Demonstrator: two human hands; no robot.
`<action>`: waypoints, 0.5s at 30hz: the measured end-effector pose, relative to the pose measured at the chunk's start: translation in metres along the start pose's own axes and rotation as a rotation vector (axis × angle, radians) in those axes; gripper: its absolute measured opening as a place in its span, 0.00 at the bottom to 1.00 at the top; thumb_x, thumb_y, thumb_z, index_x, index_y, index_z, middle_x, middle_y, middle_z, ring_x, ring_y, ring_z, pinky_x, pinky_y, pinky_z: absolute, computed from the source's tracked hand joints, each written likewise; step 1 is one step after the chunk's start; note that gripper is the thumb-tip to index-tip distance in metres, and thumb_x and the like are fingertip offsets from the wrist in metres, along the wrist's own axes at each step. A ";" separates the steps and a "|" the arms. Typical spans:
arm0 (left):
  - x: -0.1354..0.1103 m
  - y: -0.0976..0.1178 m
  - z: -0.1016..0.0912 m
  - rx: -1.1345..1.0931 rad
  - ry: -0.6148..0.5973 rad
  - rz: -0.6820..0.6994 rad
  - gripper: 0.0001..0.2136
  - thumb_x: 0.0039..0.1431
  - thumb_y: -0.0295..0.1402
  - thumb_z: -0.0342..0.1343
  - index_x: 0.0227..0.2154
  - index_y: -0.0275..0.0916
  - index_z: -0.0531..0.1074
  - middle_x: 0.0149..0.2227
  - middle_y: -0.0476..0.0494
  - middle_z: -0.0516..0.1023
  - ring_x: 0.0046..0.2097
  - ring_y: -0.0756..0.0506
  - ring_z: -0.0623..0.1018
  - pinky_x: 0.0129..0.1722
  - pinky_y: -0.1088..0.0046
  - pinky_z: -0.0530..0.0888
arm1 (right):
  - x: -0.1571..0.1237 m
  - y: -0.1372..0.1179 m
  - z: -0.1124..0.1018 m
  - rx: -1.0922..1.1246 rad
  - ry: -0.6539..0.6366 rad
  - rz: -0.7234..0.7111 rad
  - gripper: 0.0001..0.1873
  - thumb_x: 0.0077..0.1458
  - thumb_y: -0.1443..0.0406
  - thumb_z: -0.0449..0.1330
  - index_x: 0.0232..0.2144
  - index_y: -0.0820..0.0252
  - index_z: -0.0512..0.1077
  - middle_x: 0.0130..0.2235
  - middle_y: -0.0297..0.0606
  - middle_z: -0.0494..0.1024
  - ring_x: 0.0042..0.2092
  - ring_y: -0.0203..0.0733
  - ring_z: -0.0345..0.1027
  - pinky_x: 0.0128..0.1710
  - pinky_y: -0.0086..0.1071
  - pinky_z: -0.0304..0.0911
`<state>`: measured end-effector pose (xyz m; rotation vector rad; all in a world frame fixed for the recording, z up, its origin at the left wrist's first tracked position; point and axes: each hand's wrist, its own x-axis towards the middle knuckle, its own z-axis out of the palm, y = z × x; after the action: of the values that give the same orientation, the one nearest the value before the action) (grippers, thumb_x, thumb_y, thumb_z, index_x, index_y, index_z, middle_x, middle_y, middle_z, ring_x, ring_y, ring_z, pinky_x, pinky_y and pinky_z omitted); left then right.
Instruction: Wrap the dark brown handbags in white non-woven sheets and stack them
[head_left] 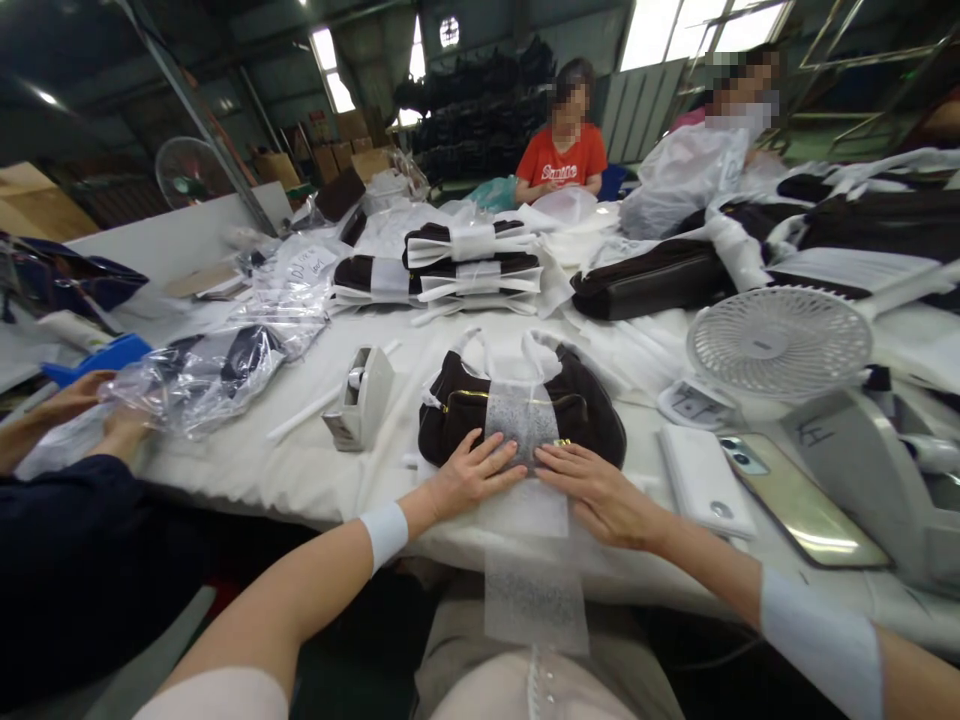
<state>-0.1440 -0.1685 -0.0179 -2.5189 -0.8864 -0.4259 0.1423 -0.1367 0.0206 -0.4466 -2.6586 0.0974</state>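
A dark brown handbag (461,415) with gold zips lies in front of me on the white-covered table. Across its middle runs a strip of thin white foam wrap (521,405), which hangs over the table edge towards my lap. My left hand (474,473) rests flat on the strip and the bag's lower edge, fingers spread. Beside it, my right hand (600,490) lies on the strip's right side with fingers stretched out. White wrapping covers the bag's handle (536,350). Neither hand grips anything.
A tape dispenser (360,397) stands left of the bag. To the right are a white power bank (705,482), a phone (802,500) and a small fan (780,340). Wrapped bags (472,265) are stacked behind. At left, a co-worker's hands (124,430) touch a plastic-bagged item (217,375).
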 end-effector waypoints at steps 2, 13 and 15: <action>0.000 0.000 0.000 0.001 -0.008 0.001 0.20 0.67 0.29 0.48 0.61 0.50 0.62 0.64 0.42 0.64 0.66 0.37 0.62 0.62 0.46 0.62 | 0.014 -0.003 -0.008 0.036 0.024 0.107 0.26 0.62 0.68 0.46 0.60 0.59 0.66 0.58 0.43 0.72 0.61 0.45 0.63 0.62 0.46 0.55; 0.006 -0.005 -0.013 0.079 -0.218 -0.118 0.32 0.64 0.40 0.52 0.65 0.28 0.52 0.66 0.20 0.54 0.68 0.31 0.54 0.64 0.47 0.57 | 0.040 -0.008 0.051 -0.443 -0.025 0.276 0.37 0.61 0.52 0.57 0.65 0.63 0.56 0.67 0.55 0.57 0.66 0.59 0.50 0.62 0.57 0.45; 0.008 -0.009 -0.018 0.102 -0.274 -0.204 0.36 0.61 0.44 0.55 0.65 0.26 0.51 0.66 0.15 0.53 0.67 0.27 0.56 0.63 0.44 0.57 | 0.041 -0.004 0.047 -0.447 -0.049 0.274 0.37 0.61 0.51 0.57 0.65 0.63 0.55 0.67 0.55 0.56 0.66 0.59 0.49 0.62 0.57 0.45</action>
<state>-0.1463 -0.1664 0.0039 -2.4384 -1.2424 -0.0925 0.0860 -0.1269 -0.0045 -0.9605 -2.6434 -0.4164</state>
